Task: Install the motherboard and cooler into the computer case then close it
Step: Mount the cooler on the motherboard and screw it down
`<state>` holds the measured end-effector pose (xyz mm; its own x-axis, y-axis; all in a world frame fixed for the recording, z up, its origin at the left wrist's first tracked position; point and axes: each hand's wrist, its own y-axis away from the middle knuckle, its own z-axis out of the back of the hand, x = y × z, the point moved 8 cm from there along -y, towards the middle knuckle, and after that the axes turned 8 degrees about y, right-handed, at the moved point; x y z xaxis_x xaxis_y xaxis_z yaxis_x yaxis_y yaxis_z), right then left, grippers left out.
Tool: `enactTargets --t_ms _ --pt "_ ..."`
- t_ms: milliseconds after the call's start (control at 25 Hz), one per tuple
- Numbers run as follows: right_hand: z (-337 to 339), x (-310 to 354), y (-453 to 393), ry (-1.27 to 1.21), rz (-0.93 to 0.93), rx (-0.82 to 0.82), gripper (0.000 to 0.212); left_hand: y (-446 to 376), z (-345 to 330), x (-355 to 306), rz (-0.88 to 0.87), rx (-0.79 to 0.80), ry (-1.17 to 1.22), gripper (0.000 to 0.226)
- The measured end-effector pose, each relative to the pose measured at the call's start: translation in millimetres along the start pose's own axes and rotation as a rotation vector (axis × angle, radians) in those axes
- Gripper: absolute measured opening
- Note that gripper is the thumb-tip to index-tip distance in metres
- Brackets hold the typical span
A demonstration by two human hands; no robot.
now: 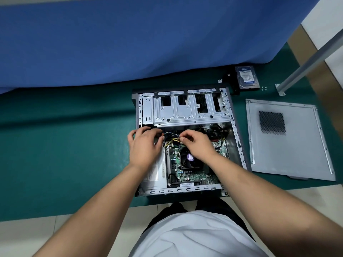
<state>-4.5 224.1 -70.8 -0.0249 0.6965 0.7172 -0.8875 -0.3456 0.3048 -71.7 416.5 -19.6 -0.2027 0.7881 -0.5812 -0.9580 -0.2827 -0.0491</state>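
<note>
- Head view, case: the case (182, 141) lies open on its side on a green mat (65, 145), its long axis running near to far, straight ahead of the person.
- Head view, board: the motherboard (187, 173) sits flat in the near half of the case, with the cooler (188, 158) on it, partly under the right wrist.
- Head view, cables: a bundle of yellow and black cables (171, 139) crosses the far edge of the board, running roughly left to right between the two hands.
- Head view, left hand (145, 143): it sits at the left end of the bundle, fingers curled over it; the grip looks like a hold on the cables, though the fingertips are hidden.
- Head view, right hand (197, 141): it pinches the right end of the bundle between thumb and forefinger, just far of the cooler.
- Head view, judgement: the plug probably has to go down toward the board, and the right hand is nearer to it.
- Head view, panel: the side panel (289, 141) lies flat on the mat to the right of the case, apart from it, so closing is not yet begun.
- Head view, drive: a hard drive (246, 76) lies at far right.
</note>
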Motion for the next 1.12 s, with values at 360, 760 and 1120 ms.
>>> enactTargets --t_ms 360,760,1120 --pt "5.1 40.6 -0.5 0.061 0.171 -0.041 0.011 -5.1 -6.3 2.5 0.034 0.045 0.075 0.021" --pt "-15.6 31.1 -14.8 -0.278 -0.053 0.114 0.008 -6.3 2.0 12.4 0.108 0.063 0.361 0.002" --pt "-7.1 46.0 -7.8 -0.114 0.045 0.109 0.007 -5.3 -3.4 15.3 0.077 0.093 0.211 0.025"
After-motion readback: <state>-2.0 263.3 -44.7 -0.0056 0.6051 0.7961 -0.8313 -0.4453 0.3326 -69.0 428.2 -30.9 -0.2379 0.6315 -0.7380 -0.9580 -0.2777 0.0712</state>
